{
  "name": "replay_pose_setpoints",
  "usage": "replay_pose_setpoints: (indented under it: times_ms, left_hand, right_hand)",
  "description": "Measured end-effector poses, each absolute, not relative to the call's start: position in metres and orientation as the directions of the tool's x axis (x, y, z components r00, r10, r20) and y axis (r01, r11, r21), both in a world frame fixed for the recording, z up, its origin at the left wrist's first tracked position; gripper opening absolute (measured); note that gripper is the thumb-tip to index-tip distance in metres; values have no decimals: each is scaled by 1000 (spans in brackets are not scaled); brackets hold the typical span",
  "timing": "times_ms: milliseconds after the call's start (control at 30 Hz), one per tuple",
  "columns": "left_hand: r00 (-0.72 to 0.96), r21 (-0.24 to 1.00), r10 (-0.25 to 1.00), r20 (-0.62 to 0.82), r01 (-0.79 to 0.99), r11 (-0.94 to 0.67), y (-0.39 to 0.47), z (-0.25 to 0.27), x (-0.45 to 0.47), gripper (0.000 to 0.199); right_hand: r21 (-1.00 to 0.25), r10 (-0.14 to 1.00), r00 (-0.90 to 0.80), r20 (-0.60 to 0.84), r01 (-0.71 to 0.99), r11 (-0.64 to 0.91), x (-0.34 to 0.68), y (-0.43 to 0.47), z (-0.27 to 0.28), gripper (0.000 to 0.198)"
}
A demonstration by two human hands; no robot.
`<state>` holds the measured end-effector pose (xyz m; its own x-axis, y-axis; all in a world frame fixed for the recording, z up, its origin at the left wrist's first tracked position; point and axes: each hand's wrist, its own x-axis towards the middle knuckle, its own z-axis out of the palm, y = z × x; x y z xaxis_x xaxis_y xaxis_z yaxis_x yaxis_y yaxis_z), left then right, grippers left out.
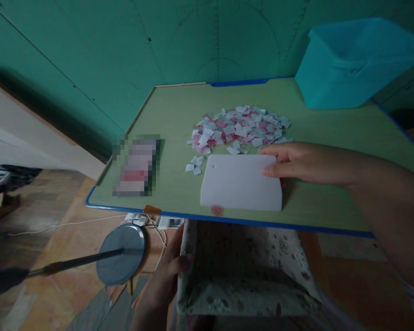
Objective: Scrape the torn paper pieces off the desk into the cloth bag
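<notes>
Evidently, a white scraper (241, 184) was gripped by the right hand (291, 159), a fabric bin (234, 296) by the left hand (168, 270); paper squares (239, 128) heaped on the counter (172, 110) could be spilled if the bin slipped.

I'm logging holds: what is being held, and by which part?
The right grip holds the white board by its right edge; the left grip holds the floral fabric bin by its left side.

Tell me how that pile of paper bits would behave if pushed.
The paper bits look small and thin, so each is probably light. Lying loose and overlapping, they would likely spread rather than slide as one. A few lie apart, so stragglers seem likely.
</notes>
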<state>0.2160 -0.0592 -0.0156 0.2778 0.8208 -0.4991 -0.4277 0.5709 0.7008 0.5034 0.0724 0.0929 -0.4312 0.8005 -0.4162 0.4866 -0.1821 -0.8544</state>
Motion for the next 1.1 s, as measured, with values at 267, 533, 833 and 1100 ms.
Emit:
replay_pose_setpoints:
  times_ms: [267, 533, 833, 1100]
  left_hand:
    - [278, 725, 828, -487, -400, 561, -60, -13, 215, 67]
    - [203, 737, 831, -519, -385, 555, -59, -21, 215, 72]
    - [204, 728, 822, -532, -386, 567, -60, -12, 218, 67]
    - [221, 739, 825, -520, -367, 564, -61, -15, 214, 61]
  right_hand:
    - [-862, 736, -533, -417, 488, -136, 500, 68, 92, 12]
    - [-887, 707, -572, -416, 427, -176, 497, 66, 96, 11]
    - [-892, 791, -505, -344, 438, -109, 499, 68, 101, 9]
    - [-849, 745, -529, -406, 519, -94, 501, 68, 99, 11]
